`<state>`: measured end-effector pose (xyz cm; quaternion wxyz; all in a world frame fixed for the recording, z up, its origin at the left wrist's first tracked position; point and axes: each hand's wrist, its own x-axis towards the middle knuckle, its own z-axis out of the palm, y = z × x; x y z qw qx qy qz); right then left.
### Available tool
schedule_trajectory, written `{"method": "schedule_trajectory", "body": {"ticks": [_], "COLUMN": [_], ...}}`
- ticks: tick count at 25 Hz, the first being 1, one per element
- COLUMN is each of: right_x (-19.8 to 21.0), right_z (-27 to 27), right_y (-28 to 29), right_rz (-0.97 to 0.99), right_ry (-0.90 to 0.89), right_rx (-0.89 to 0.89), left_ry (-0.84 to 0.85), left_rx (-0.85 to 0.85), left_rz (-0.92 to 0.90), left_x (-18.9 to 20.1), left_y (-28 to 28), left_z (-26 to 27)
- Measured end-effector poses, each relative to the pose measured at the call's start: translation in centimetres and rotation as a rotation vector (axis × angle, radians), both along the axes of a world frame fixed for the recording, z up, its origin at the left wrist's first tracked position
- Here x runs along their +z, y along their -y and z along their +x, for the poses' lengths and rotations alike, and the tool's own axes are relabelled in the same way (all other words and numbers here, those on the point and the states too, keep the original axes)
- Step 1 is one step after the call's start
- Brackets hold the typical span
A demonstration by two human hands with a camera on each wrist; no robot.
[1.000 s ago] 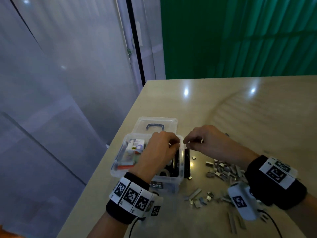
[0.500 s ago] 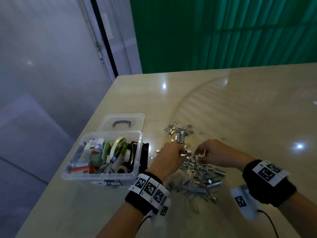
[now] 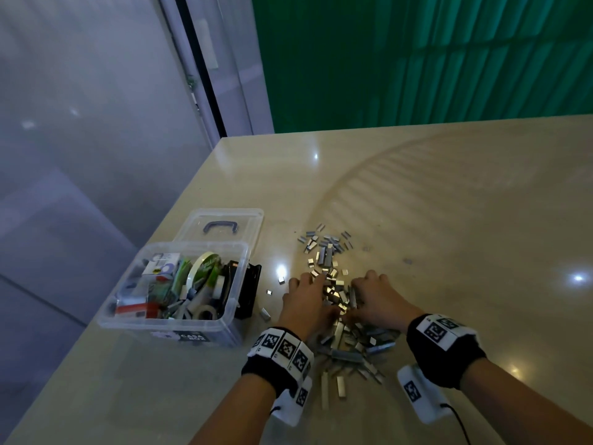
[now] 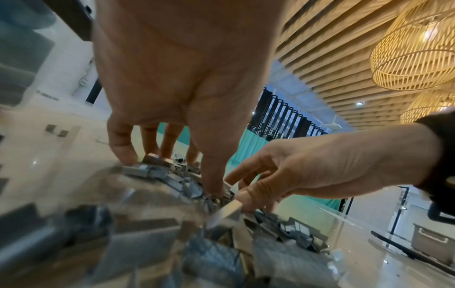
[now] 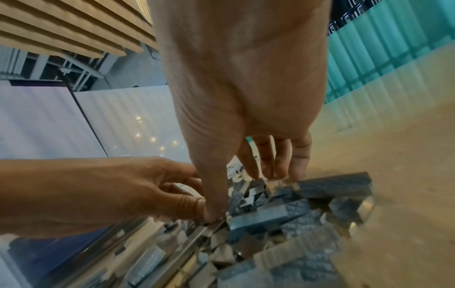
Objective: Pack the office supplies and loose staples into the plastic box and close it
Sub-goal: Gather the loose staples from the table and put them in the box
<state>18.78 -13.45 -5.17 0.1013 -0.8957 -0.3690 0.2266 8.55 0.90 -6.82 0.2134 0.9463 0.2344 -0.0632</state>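
The clear plastic box (image 3: 224,319) stands open at the table's left edge, holding tape rolls, a small carton and other supplies. Its lid (image 3: 221,226) lies flat behind it. Loose staples (image 3: 327,252) are strewn to the right of the box in a pile that runs toward me. My left hand (image 3: 316,285) and right hand (image 3: 359,293) sit side by side on the pile, fingers curled down into it. In the left wrist view the left hand (image 4: 169,171) claws a clump of staples (image 4: 147,169). The right hand (image 5: 243,194) closes thumb and fingers around staple strips (image 5: 265,216).
A black object (image 3: 250,293) stands against the box's right wall, outside it. The beige table (image 3: 449,220) stretches far to the right and back. Its left edge runs just beside the box, with floor below. A green slatted wall stands behind.
Both hands left the spot above the box, moved right and came down onto the staple pile. They now curl into it closer together than half a second ago.
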Motion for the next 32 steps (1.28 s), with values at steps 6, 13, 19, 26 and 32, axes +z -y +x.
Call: {"method": "schedule_trajectory", "body": {"ticks": [6,13,19,26,32], "right_x": [-0.1,-0.6,-0.3,1.2,3.7], "right_z": [0.6,1.4,2.2,1.9,1.2], "right_y": [-0.3,0.3,1.0,0.9,-0.5], "right_rz": [0.116,0.262,0.310,0.426,0.581], "right_ry": [-0.047,-0.111,-0.136,-0.149,-0.184], "right_rx": [-0.002,-0.046,-0.063,-0.100,-0.111], "left_ry": [0.039,0.073,0.164,0.187,0.371], "left_rx": [0.048,0.027,0.051,0.025,0.023], "left_rz": [-0.116,-0.161,-0.155,-0.122,-0.187], "left_x": [-0.5,-0.6,-0.6,0.4,3.1], "left_y": [-0.3,-1.1,-1.5,-1.6,-1.7], "left_z": [1.1,0.8,-0.1,-0.5,-1.1]}}
